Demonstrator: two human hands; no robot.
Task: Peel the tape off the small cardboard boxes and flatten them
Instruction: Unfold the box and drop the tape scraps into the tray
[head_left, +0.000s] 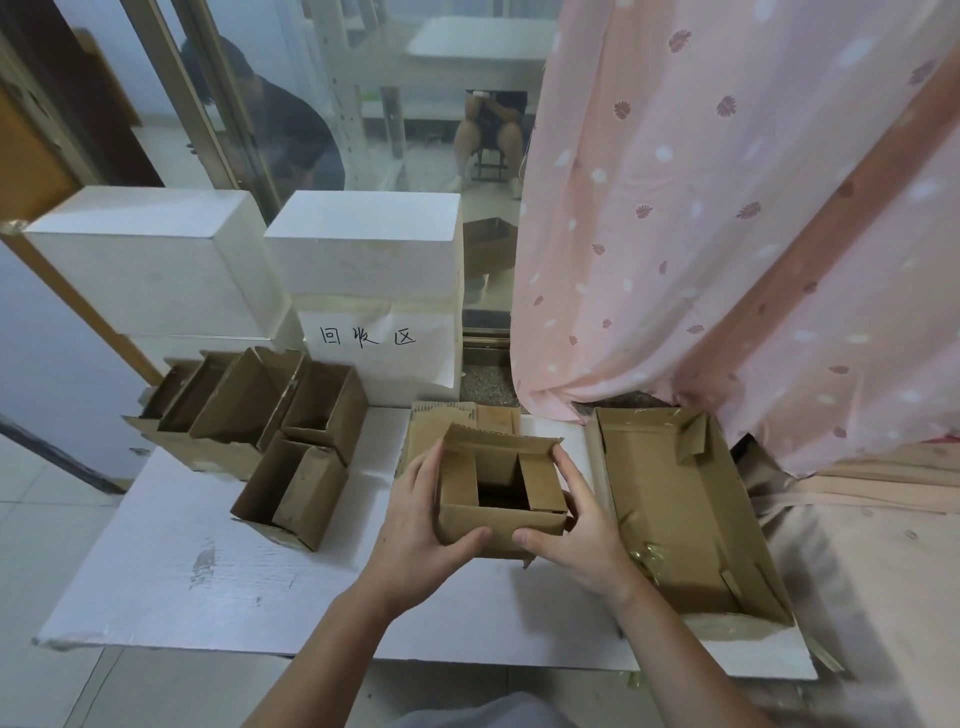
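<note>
A small cardboard box (501, 522) is held over the white board (208, 587), its flaps open so I look down into its dark inside. My left hand (421, 525) grips its left side, thumb on the near wall. On the box's right side my right hand (576, 530) grips it, with the thumb meeting the near wall. Behind the box lie flattened cardboard pieces (452, 421). Several other small open boxes (291, 488) stand to the left. Crumpled clear tape (649, 553) lies in the large box on the right.
A large shallow cardboard box (691, 519) sits to the right. White foam boxes (363, 270), one with a handwritten paper label, stand at the back. A pink curtain (701, 208) hangs at the right. People sit beyond a glass partition (291, 130).
</note>
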